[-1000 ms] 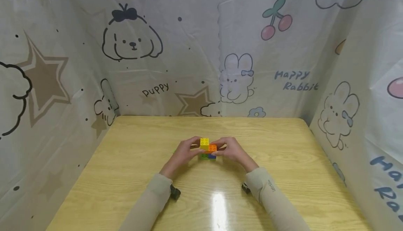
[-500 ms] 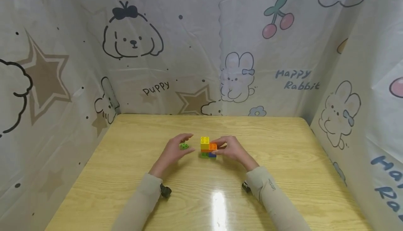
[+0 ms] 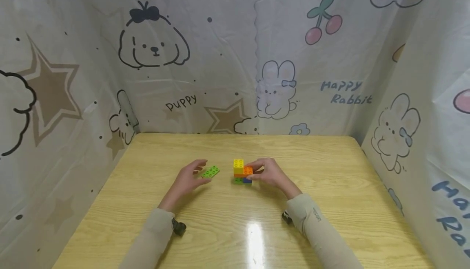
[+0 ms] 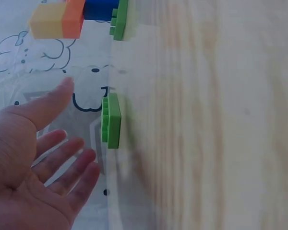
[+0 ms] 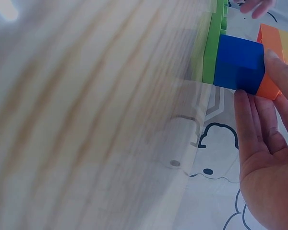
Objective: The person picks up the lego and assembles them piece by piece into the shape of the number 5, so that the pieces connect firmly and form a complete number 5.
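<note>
Right wrist view shows blue brick (image 5: 240,64) (grip (image 5: 264,158) touching).

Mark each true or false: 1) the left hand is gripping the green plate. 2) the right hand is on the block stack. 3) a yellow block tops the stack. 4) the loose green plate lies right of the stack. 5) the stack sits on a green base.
1) False: the left hand is open beside the green plate, which lies flat on the table.
2) True: the right hand holds the block stack from the side.
3) True: the yellow block is highest.
4) False: it lies left of the stack.
5) True: the green base is under the blue block.
</note>
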Demonstrator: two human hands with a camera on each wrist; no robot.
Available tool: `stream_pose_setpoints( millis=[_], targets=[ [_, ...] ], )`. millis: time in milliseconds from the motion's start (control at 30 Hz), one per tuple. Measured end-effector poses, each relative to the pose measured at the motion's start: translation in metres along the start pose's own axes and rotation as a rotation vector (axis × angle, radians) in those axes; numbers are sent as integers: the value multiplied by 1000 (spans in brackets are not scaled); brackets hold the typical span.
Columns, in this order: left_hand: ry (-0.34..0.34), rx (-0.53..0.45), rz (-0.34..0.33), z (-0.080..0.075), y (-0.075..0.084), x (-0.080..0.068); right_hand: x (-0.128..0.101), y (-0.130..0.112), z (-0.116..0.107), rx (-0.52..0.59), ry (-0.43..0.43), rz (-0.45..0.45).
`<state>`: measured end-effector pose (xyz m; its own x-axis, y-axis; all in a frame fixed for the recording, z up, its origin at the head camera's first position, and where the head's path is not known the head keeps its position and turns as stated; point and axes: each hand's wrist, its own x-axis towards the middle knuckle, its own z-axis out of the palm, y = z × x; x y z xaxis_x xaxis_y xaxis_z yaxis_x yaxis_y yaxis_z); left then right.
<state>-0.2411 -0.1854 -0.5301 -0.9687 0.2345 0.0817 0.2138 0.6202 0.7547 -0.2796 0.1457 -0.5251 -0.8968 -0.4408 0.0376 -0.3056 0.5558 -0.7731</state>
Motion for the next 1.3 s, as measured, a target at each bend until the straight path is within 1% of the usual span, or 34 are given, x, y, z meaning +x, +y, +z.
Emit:
stream_pose_setpoints(
  millis=[267,400,533,633,800,1033,1300],
  targets=[
    [-14,35,0,-1,-10,-2,0,-2,1,18,6,-3],
    [-39,44,-34,1,-13,-2,1,0,2,20,-1,-2],
    [-56,20,-65,3,-15,-2,1,3,3,28,-4,-9],
    [-45,29,-76,5,-13,0,1,3,2,26,1,-12],
    [-19,85,-91,9,-7,4,1,2,1,14,2,-12],
    [9,153,-86,15,-2,8,1,1,0,16,-4,-7],
    [7,191,-87,17,3,8,1,1,0,10,-6,-6]
  ],
)
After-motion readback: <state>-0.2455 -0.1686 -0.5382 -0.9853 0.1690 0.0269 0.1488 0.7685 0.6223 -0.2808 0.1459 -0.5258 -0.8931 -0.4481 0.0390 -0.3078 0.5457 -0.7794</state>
